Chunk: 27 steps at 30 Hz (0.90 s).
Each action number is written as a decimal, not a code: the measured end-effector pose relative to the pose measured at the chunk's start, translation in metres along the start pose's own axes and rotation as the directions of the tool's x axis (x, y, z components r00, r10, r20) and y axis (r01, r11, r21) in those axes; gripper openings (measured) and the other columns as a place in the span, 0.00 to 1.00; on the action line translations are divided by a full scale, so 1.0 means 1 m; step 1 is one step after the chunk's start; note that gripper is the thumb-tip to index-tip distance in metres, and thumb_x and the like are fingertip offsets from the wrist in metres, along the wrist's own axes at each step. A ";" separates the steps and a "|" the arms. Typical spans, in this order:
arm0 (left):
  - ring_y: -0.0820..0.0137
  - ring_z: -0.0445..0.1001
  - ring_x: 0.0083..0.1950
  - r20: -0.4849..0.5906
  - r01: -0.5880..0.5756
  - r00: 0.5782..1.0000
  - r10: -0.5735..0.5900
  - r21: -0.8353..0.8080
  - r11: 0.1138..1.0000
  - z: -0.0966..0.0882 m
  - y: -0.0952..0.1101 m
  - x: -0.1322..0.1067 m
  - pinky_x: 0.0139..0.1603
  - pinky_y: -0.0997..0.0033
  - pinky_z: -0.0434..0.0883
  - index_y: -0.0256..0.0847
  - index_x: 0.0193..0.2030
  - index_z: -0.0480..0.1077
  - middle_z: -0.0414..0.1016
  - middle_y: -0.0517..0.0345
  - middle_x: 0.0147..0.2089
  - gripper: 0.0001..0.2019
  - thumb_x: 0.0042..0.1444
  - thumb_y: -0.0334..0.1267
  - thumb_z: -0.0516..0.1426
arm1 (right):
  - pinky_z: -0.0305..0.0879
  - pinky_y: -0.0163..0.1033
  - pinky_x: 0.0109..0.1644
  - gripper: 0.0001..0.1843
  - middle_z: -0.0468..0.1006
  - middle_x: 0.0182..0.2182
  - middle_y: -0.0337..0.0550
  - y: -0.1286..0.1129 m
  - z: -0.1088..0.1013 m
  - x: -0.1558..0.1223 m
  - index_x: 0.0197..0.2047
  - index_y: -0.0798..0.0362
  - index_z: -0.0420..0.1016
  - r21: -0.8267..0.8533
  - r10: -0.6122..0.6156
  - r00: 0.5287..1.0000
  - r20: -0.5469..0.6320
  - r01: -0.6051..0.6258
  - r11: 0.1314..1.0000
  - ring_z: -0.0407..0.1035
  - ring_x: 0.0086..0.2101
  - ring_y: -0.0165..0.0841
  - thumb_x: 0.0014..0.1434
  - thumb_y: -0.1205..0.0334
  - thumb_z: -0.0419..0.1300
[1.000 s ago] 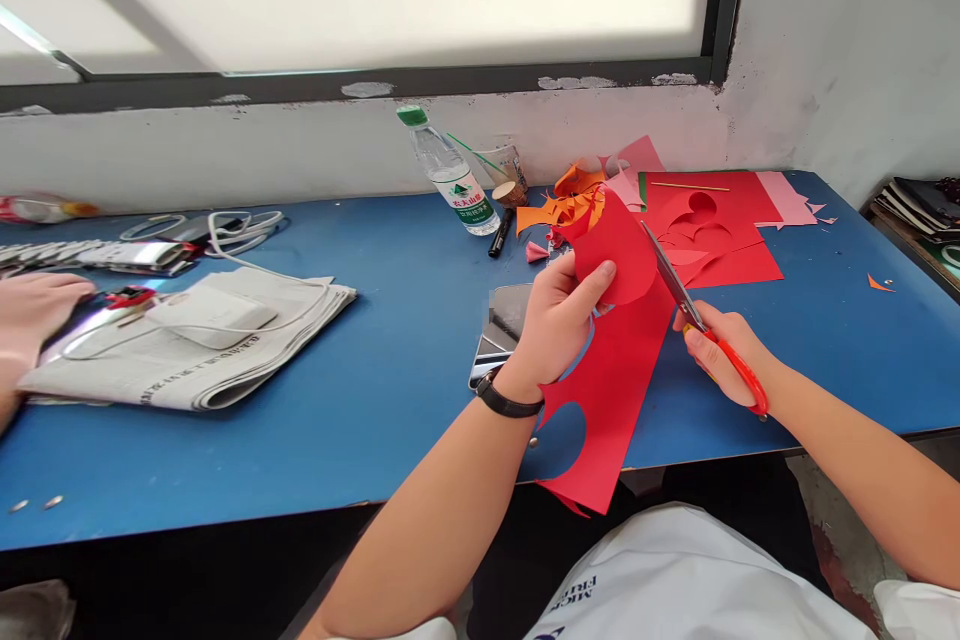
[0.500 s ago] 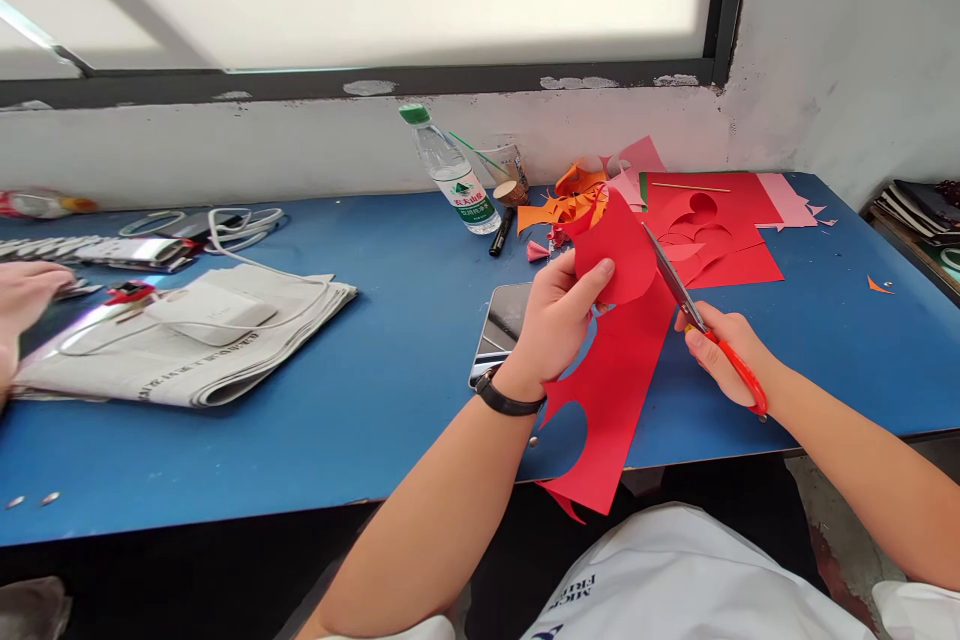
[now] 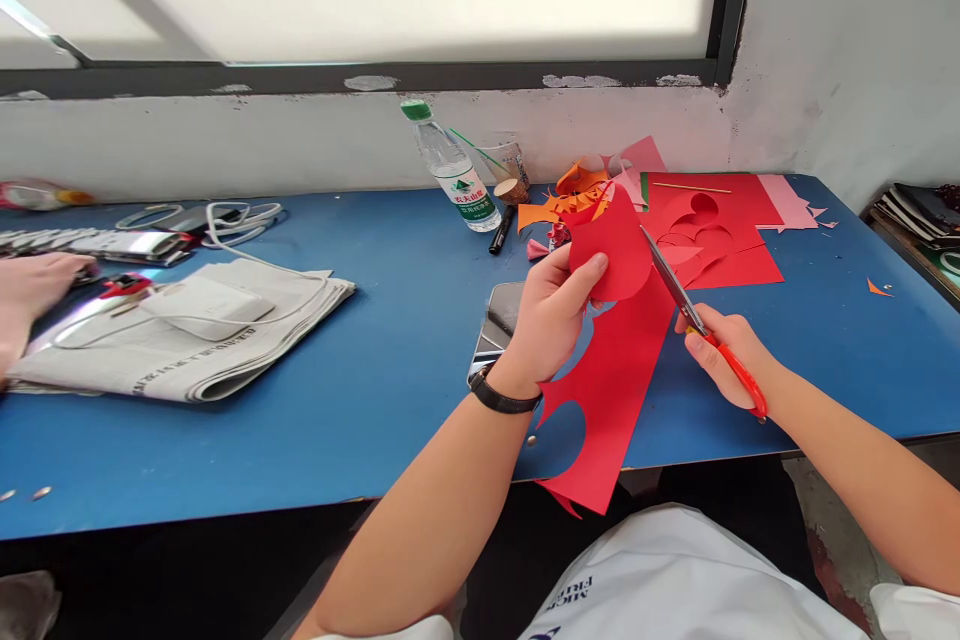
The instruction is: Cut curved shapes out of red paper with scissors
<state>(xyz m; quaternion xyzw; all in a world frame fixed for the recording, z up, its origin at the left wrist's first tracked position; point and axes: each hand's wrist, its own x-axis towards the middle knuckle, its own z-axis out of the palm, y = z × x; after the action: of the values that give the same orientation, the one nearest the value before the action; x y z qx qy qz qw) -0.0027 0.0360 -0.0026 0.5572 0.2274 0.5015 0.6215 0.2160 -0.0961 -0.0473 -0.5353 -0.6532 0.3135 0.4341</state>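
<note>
- Left hand (image 3: 553,320): closed on the upper part of a red paper sheet (image 3: 615,360), thumb on the near face at the rounded top, fingers behind it. A black wristband (image 3: 501,396) sits on the wrist.
- Right hand (image 3: 718,352): gripping orange-handled scissors (image 3: 694,320); the blades point up and to the left, and their tips meet the right edge of the sheet just beside the left thumb.
- Red paper sheet: held above the near part of the blue table (image 3: 375,320), tilted, its lower end hanging past the table's front edge. Curved cut-outs show along its left side — the table's blue is visible through them.
- Phone (image 3: 501,328): lies flat on the table, partly hidden behind the left hand.
- Behind the sheet: a heap of orange paper scraps (image 3: 562,205) and further red and pink sheets (image 3: 720,220) lying flat, some with shapes cut out.
- Water bottle (image 3: 448,168): green cap, leaning, near the wall; a black marker (image 3: 499,231) lies just beside it.
- Left of the table: folded newspaper (image 3: 187,340) with a white charger (image 3: 208,306) and cable on top.
- Another person's hand (image 3: 30,285) rests at the far left edge — apart from the wearer's own hands.
</note>
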 end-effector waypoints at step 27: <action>0.64 0.83 0.43 -0.032 -0.006 0.999 0.006 -0.018 1.000 0.001 0.003 0.000 0.43 0.68 0.80 0.44 0.45 0.87 0.88 0.54 0.44 0.16 0.59 0.53 0.76 | 0.55 0.39 0.29 0.29 0.63 0.23 0.29 0.002 0.000 0.000 0.45 0.48 0.74 0.002 0.019 1.000 0.013 -0.019 1.000 0.52 0.22 0.29 0.76 0.28 0.57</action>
<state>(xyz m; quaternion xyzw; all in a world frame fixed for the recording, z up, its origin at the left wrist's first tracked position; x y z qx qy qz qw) -0.0028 0.0351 0.0003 0.5443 0.2311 0.5142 0.6212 0.2172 -0.0960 -0.0487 -0.5391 -0.6506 0.3216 0.4274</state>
